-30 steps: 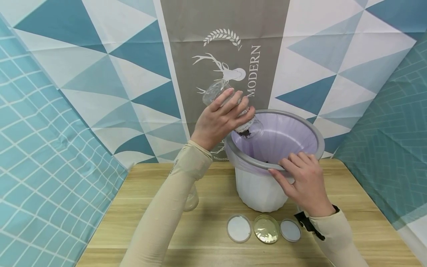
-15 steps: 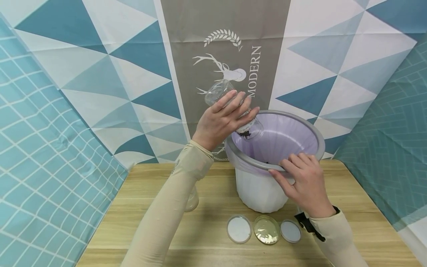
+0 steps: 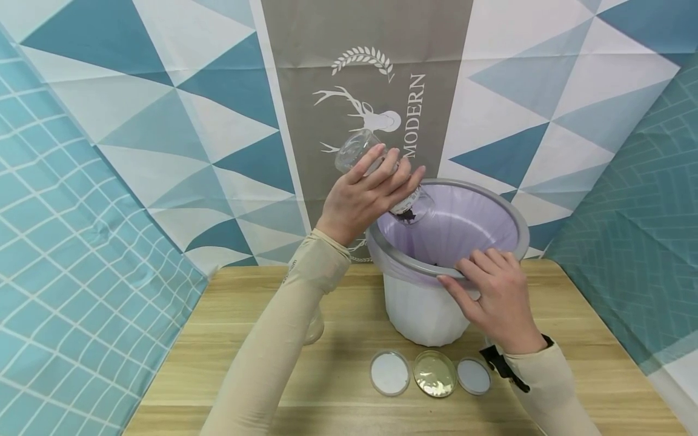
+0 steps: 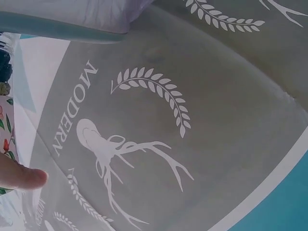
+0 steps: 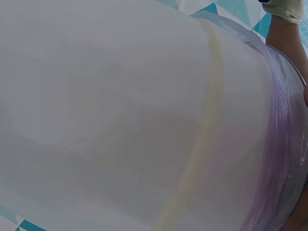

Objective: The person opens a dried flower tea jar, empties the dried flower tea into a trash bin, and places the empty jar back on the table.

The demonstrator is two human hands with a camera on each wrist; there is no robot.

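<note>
My left hand grips a clear jar, tilted with its base up and its lower end over the bin. Dark matter shows near that lower end. In the left wrist view the thumb lies against the jar's flowered label. A white bin stands on the table, with a purple bag lining it under a grey rim ring. My right hand holds the near right part of the rim, fingers over the edge and thumb outside. The right wrist view is filled by the bin's white wall.
Three round flat pieces like lids lie before the bin: a white one, a gold one and a smaller white one. A beige rounded object is partly hidden behind the left forearm. Patterned cloth hangs behind the wooden table.
My left hand and the jar have shifted slightly to the right over the bin. The right hand keeps its hold on the rim, and the bin stays in place.
</note>
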